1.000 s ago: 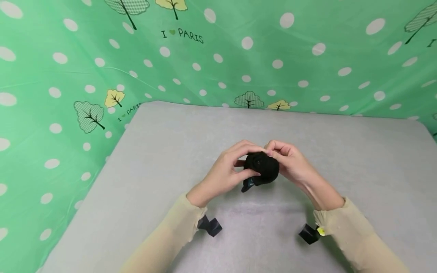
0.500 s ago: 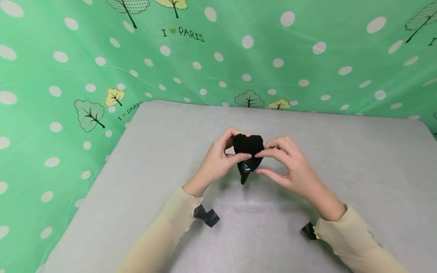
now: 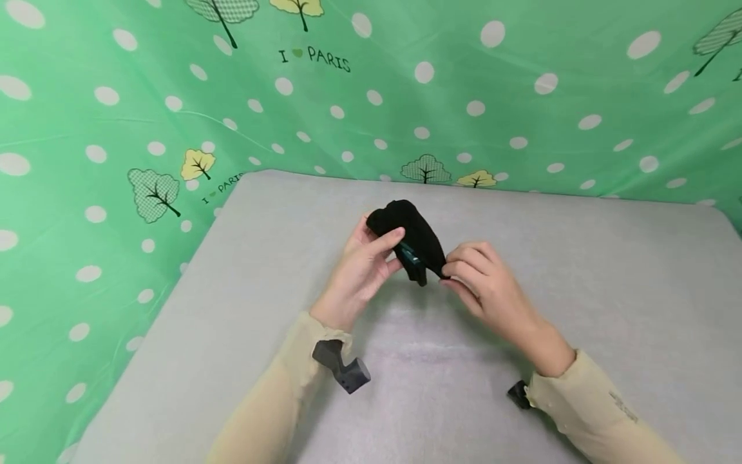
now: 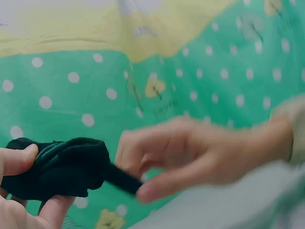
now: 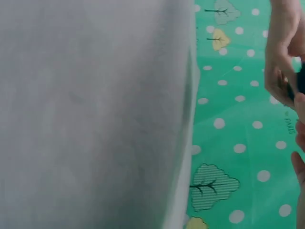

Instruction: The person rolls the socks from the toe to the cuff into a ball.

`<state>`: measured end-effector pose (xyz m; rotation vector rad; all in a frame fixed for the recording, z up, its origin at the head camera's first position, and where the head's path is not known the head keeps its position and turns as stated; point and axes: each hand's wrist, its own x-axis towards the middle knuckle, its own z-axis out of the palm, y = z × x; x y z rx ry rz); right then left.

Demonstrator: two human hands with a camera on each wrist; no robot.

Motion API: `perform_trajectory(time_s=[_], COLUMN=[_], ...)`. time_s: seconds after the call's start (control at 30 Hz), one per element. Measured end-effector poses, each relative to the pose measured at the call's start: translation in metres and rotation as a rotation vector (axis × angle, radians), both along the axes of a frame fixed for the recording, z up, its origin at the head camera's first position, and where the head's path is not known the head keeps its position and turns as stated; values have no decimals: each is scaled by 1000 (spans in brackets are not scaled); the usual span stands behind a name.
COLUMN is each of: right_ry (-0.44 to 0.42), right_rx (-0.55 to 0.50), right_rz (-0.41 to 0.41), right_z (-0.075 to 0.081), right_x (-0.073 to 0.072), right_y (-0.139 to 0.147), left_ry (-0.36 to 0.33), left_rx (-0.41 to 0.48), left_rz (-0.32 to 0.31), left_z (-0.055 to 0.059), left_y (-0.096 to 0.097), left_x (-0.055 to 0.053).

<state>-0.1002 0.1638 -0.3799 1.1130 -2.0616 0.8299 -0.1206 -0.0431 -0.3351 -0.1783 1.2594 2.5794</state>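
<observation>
Black cloth bundle: black cloth bundle, soft and folded, held between both hands over the far half of the tabletop; appears raised clear of it. Teal marking shows on one fold; lettering, if any, unreadable.
Left hand: left hand grips the thick end, thumb on the near face, other fingers partly hidden behind.
Right hand: right hand pinches a narrow black end between thumb and fingers, drawn out from the main bulk. Blurred in the left wrist view.
Loose tail: a second black tail hangs below the bulk, between the hands, apparently unheld.
Right wrist view: bundle mostly cut off at the edge; adds little on the grip.
Risk, pull: narrow end could slip out; likely cause, a small pinch on thin, soft cloth.
Risk, folds: bulk could unroll or lose shape if the left thumb eases or the right hand tugs harder than that thumb can resist.
Risk, tail: could catch in the folds or stay outside them, since no finger seems to control it.
Risk, drop: only the two grips appear to support the cloth; were both to loosen, it would fall to the tabletop.
</observation>
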Motion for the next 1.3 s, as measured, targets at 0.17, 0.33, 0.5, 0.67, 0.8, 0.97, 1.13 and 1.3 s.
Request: perform_trajectory(time_s=[0.17, 0.33, 0.5, 0.67, 0.8, 0.97, 1.13, 1.3], right_ry=[-118, -69, -138, -210, -206, -138, -10, -79], right_rx=[-74, -106, -121, -193, -267, -269, -238, -184], right_rz=[-138, -182, -16, 15, -5, -93, -69, -20], right_z=[0, 7, 5, -4, -8, -8, -3, -2], right_x=[-8, -16, -14, -10, -9, -8, -6, -2], right_y=[3, 10, 3, -1, 0, -1, -6, -9], left_ry=[-19, 51, 89, 148, 184, 205, 192, 170], left_rx=[76, 84, 101, 2, -77, -125, -138, -160], left_rz=[-28, -60, 2, 61, 69, 69, 98, 125], left_z=[4, 6, 1, -7, -10, -10, -14, -18], left_y=[6, 4, 10, 17, 19, 21, 21, 22], left_x=[4, 8, 5, 3, 3, 5, 3, 2])
